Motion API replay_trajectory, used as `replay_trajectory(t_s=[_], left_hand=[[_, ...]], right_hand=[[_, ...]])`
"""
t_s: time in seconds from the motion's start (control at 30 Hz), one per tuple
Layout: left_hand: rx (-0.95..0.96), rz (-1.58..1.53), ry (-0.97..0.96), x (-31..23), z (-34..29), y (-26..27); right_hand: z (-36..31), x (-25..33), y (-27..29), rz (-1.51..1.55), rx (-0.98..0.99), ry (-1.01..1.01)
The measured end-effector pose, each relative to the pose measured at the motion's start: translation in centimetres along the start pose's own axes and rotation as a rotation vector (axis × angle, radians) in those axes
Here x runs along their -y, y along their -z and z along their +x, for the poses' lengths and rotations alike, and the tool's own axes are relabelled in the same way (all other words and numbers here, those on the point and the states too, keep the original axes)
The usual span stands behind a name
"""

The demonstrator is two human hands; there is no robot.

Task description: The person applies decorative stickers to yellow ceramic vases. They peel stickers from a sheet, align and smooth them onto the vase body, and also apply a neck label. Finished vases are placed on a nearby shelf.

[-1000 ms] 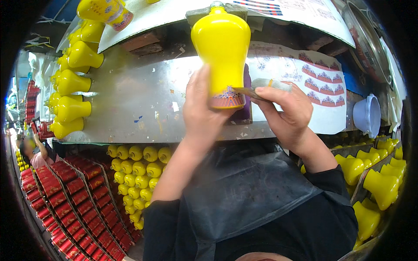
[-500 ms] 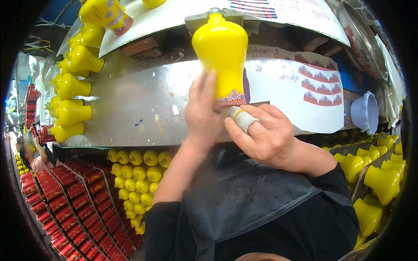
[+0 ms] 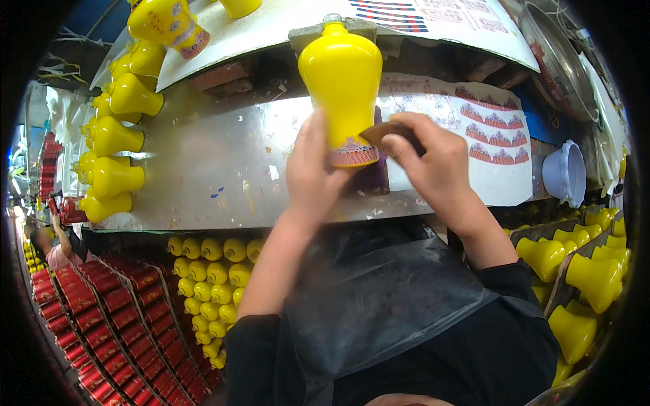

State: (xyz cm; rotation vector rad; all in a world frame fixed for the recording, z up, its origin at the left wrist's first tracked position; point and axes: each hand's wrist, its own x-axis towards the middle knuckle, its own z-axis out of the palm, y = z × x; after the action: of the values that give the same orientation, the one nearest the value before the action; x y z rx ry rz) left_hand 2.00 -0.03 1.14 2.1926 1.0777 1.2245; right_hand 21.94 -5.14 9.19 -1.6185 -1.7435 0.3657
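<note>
A glossy yellow bottle [image 3: 342,74] lies neck away from me, its neck on a grey block [image 3: 369,28]. Around its base runs a patterned red and blue decal band [image 3: 355,153]. My left hand [image 3: 310,166] holds the bottle's left side near the base, its fingertips slightly blurred. In my right hand [image 3: 433,152], pinched between thumb and fingers, is a thin brown scraper [image 3: 394,130]; its tip touches the bottle just above the band. Something dark purple [image 3: 371,179] lies beneath the base.
A decal sheet [image 3: 497,183] lies right of the bottle, beside a pale blue bucket [image 3: 565,174]. Yellow bottles [image 3: 116,135] line the metal table's [image 3: 203,155] left end. Stacked red items [image 3: 122,311] and more yellow bottles [image 3: 215,274] stand below. A co-worker [image 3: 57,243] is far left.
My right hand has moved from the base up to the bottle's right side, and the scraper now shows in it. The bottle has turned, so the band shows more fully.
</note>
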Motion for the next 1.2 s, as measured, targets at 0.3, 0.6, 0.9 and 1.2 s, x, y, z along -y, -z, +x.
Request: replay_trajectory(t_s=[0.3,0.6,0.9,1.2], left_hand=[[0.058,0.035,0.090,-1.6,0.9,-0.1],[0.166,-0.441,0.323,-1.0,1.7,1.2],[0.087,-1.187,0.459,-2.0,1.1,2.1],[0.052,-1.413,0.545,-2.5,0.6,1.9]], right_hand=[[-1.8,-0.4,-0.8,0.138,-0.012,-0.217],[-1.9,-1.3,-2.0,0.319,0.054,-0.287],[-1.7,-1.5,-3.3,0.681,0.033,-0.166],[0.0,-1.9,-1.8,0.580,-0.078,-0.152]])
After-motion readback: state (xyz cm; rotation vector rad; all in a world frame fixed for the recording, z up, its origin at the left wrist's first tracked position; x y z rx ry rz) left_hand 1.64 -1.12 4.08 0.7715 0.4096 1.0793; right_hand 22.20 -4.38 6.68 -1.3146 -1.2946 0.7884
